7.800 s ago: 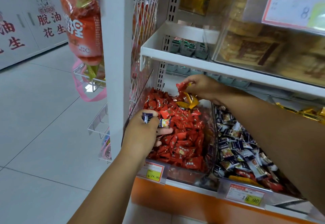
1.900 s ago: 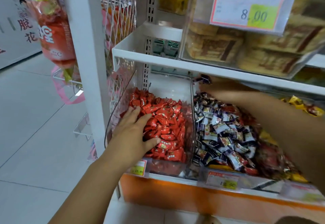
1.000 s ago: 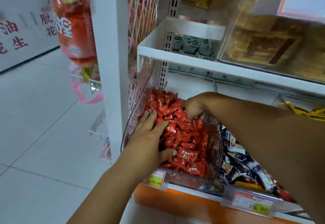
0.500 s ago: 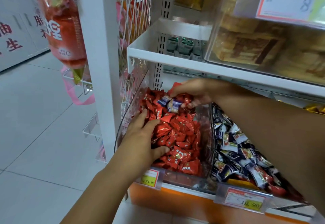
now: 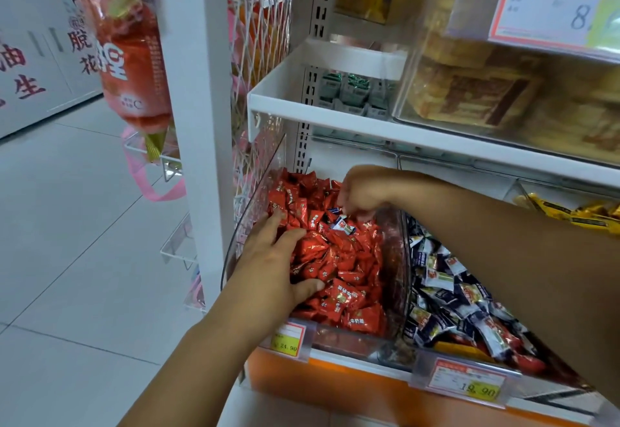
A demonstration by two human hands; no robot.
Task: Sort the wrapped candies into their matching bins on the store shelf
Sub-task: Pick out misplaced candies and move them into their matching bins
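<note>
My left hand (image 5: 278,265) lies flat, fingers spread, on the left bin's (image 5: 255,211) red candies (image 5: 349,272). My right hand (image 5: 364,193) curls over two stray blue candies (image 5: 342,225) there, and I cannot tell whether it grips them. The right bin (image 5: 469,358) holds blue ones.

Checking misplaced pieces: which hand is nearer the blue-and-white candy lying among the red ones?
Right. The right hand hangs just above the blue-and-white candy, fingers curled; the left hand rests flat on red candies, farther front-left.
</note>
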